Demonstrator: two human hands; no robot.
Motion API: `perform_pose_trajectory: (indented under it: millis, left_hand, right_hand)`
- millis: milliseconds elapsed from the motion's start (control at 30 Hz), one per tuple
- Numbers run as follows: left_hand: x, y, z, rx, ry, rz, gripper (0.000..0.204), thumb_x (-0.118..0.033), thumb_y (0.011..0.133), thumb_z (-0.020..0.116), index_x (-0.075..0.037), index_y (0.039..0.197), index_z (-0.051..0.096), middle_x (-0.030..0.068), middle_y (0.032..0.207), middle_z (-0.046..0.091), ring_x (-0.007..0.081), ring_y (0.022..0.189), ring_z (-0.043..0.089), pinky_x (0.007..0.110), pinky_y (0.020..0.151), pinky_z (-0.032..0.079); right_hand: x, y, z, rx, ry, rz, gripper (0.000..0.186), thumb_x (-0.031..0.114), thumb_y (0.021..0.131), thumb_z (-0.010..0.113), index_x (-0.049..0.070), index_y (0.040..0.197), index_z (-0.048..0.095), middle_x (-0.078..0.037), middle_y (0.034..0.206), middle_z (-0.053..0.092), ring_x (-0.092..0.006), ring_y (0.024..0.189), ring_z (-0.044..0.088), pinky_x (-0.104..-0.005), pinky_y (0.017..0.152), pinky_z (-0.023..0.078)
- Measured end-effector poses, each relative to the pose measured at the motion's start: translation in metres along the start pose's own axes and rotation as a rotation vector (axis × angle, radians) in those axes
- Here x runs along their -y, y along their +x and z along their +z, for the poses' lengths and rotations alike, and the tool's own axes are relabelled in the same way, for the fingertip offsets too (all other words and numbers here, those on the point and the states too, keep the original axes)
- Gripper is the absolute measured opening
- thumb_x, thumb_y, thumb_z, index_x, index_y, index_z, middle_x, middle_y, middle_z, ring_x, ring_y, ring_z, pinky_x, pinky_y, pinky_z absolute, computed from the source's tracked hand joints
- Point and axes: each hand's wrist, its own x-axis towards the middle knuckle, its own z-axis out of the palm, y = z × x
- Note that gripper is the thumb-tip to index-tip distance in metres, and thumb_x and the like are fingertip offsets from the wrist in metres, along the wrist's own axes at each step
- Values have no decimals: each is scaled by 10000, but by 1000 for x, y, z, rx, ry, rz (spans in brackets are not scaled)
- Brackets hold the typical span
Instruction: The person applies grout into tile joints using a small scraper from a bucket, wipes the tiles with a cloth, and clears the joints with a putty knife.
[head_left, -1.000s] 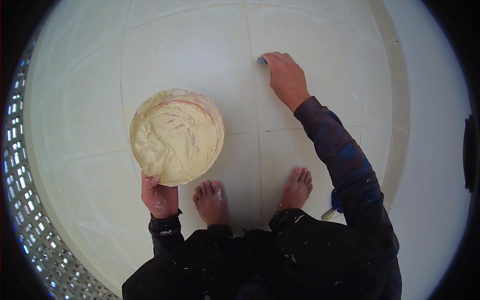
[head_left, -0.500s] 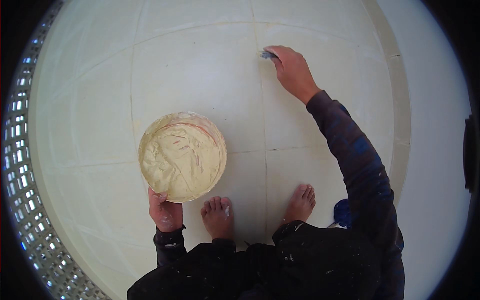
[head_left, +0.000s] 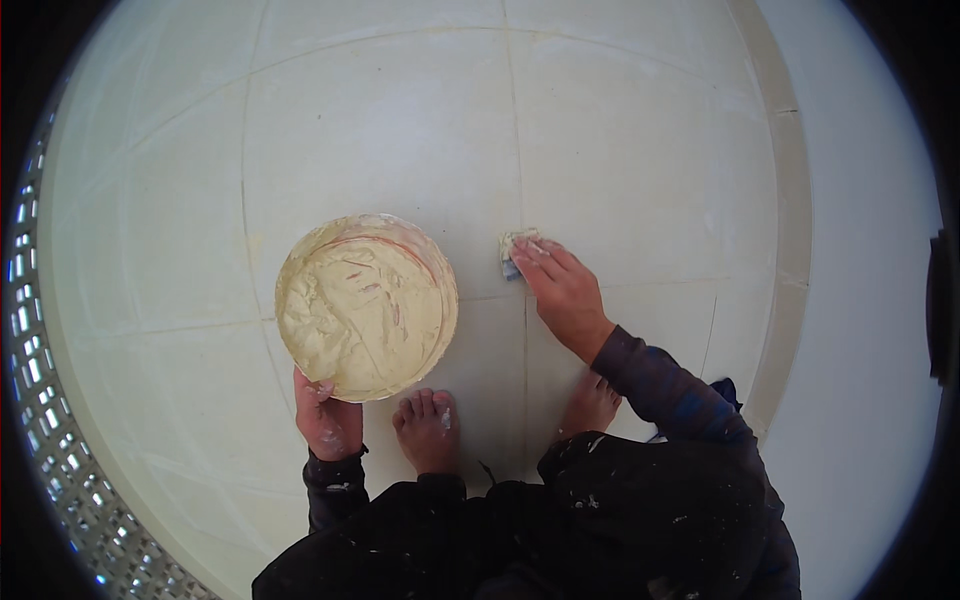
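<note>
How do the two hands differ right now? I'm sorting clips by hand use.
The left hand grips the near rim of the round pan of pale paste, close to the body; the right hand reaches further out. The left curls around an edge, while the right lies flat, pressing a small pad onto a floor tile joint. Both are bare and paste-smeared.

The bucket (head_left: 366, 305) sits on the tiled floor (head_left: 640, 130) left of the rag (head_left: 516, 250) (bare feet (head_left: 428, 428) behind).
</note>
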Motion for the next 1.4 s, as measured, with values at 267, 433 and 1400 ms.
perform_pose_trajectory:
  millis: [267, 433, 1400]
  left_hand:
    - [-4, 0, 1, -50, 27, -17, 633, -178, 904, 541, -15, 1506, 433, 153, 1526, 503, 325, 1416, 495, 486, 1167, 421]
    - [-4, 1, 6, -64, 15, 9, 628, -175, 899, 537, -15, 1499, 445, 153, 1509, 521, 330, 1404, 507, 495, 1157, 433]
    - [-2, 20, -12, 90, -24, 6, 567, -180, 915, 515, 4, 1451, 503, 175, 1477, 566, 354, 1345, 580, 546, 1079, 519]
  right_hand:
    - [-15, 53, -19, 35, 316, 194, 329, -57, 916, 617, 6, 1230, 690, -150, 1254, 727, -352, 1161, 678, -419, 992, 562]
    - [-69, 120, 36, -47, 95, 118, 313, -6, 926, 575, 20, 1215, 690, -116, 1255, 723, -310, 1202, 651, -393, 990, 561]
    - [5, -62, -4, -77, -170, 539, 275, 69, 907, 627, -35, 1159, 670, -145, 1190, 697, -313, 1012, 652, -409, 824, 591]
